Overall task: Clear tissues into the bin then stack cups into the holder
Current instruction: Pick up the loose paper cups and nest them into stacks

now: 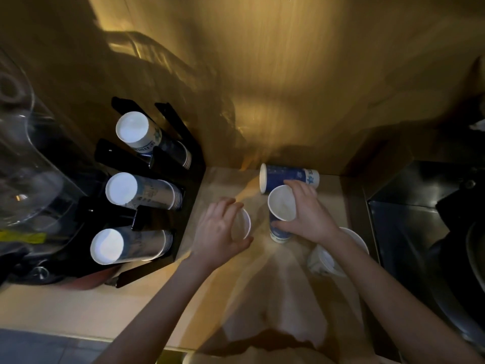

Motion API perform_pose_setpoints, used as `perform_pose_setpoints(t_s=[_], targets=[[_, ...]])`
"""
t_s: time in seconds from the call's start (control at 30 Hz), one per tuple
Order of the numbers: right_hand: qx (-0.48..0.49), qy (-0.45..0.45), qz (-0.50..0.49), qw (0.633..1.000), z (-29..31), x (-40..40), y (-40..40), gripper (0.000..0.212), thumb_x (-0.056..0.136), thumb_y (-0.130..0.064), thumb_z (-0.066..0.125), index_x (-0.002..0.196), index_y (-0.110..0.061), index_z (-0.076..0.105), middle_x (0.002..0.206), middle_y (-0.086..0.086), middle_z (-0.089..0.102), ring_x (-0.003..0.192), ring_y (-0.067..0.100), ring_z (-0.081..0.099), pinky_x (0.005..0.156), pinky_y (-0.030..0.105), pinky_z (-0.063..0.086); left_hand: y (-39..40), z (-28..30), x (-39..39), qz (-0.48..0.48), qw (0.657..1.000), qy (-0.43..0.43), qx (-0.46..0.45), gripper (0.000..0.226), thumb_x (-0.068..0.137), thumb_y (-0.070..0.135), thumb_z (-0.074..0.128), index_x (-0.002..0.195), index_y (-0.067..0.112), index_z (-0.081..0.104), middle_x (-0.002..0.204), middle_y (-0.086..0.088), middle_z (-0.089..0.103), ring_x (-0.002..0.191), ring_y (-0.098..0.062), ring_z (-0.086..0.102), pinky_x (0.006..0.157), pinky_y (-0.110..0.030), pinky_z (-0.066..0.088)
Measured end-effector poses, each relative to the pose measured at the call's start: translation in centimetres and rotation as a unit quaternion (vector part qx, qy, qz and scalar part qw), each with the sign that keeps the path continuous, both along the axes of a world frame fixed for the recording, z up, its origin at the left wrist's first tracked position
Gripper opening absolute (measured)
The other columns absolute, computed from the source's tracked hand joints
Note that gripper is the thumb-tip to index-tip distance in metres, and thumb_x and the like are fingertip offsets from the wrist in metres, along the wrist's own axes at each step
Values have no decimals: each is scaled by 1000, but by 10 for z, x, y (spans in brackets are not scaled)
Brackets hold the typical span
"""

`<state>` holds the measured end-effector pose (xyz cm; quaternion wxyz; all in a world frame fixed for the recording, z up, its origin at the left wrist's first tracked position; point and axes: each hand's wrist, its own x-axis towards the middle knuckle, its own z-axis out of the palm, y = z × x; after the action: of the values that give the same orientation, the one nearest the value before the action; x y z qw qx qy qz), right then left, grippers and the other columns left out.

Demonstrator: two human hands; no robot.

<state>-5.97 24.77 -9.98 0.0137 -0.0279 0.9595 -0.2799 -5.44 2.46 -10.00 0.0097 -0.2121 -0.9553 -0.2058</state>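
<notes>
Your right hand (309,216) is clamped around an upright blue paper cup (281,214), fingers over its open rim. Your left hand (220,232) is wrapped on a second cup (244,224), just left of the first. Beyond your right hand a blue cup (288,178) lies on its side on the tabletop (157,298). Left of your left hand, the black cup holder (183,164) carries three stacks.

Clear glass container (23,158) left, dark sink (409,227) right.

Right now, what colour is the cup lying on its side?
Dark blue with a white band, cup; head view.
</notes>
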Motion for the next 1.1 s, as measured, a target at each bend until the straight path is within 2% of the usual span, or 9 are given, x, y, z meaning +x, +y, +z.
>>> perform_pose_setpoints(t_s=[0.1, 0.3, 0.43, 0.63, 0.7, 0.8, 0.9, 1.03, 1.1], targets=[[6, 5, 9, 1000, -6, 6, 0, 97, 59, -43, 79, 137, -22, 25, 140, 1, 37, 122, 23, 38, 95, 34, 37, -4, -6, 9, 17, 1000, 13, 16, 75, 63, 50, 70, 128, 21, 45, 136, -4, 48, 129, -26, 38, 104, -45, 34], [-74, -33, -54, 995, -14, 8, -4, 111, 55, -41, 84, 141, -22, 16, 144, 4, 29, 130, 20, 32, 100, 33, 33, -13, -17, 17, 56, 988, -16, 146, 87, 56, 35, 83, 129, 17, 40, 140, -15, 36, 127, -30, 38, 101, -44, 40], [-88, -41, -87, 991, -11, 4, -11, 108, 50, -38, 86, 137, -21, 24, 138, 5, 36, 124, 23, 39, 93, 32, 35, -14, -24, 19, 102, 973, -7, 205, 100, 52, 38, 85, 134, 18, 31, 142, -14, 27, 128, -17, 28, 101, -29, 30], [-121, 39, -66, 990, 42, -5, -17, 102, 52, -37, 86, 137, -22, 31, 136, 4, 40, 113, 10, 36, 87, 27, 31, -14, -31, 23, 182, 933, -65, 303, 118, 45, 33, 89, 138, 32, 17, 125, 18, 37, 115, 0, 35, 95, -26, 34], [-150, 83, -57, 984, 69, -5, -22, 101, 53, -38, 86, 137, -22, 33, 134, 3, 42, 109, 6, 35, 87, 27, 32, -15, -31, 23, 195, 922, -78, 326, 121, 44, 30, 90, 139, 33, 16, 123, 19, 38, 114, -2, 37, 94, -26, 34], [-176, 121, -27, 977, 106, 0, -33, 99, 53, -41, 86, 136, -25, 34, 131, -1, 42, 110, 6, 38, 87, 26, 35, -13, -32, 28, 218, 911, -78, 340, 121, 45, 29, 90, 140, 31, 15, 132, 7, 41, 121, -13, 39, 96, -29, 34], [-188, 117, 22, 975, 126, 5, -46, 100, 52, -44, 85, 136, -26, 33, 124, -9, 38, 109, 2, 37, 86, 17, 35, -10, -32, 36, 215, 916, -64, 331, 116, 47, 32, 89, 139, 28, 17, 139, -3, 41, 120, -11, 38, 94, -31, 36], [-156, 72, 93, 981, 118, 10, -65, 100, 54, -35, 87, 137, -23, 33, 121, -9, 36, 104, -5, 34, 82, -1, 28, -7, -33, 37, 199, 911, -78, 354, 105, 45, 32, 90, 130, 30, 27, 120, 13, 46, 109, -7, 45, 83, -19, 42], [-131, 40, 115, 984, 105, 13, -73, 101, 55, -37, 86, 138, -24, 31, 126, -7, 37, 110, 1, 37, 86, 8, 30, -7, -32, 35, 200, 907, -82, 360, 96, 45, 35, 89, 119, 37, 27, 108, 23, 46, 99, -3, 49, 71, -5, 39]])
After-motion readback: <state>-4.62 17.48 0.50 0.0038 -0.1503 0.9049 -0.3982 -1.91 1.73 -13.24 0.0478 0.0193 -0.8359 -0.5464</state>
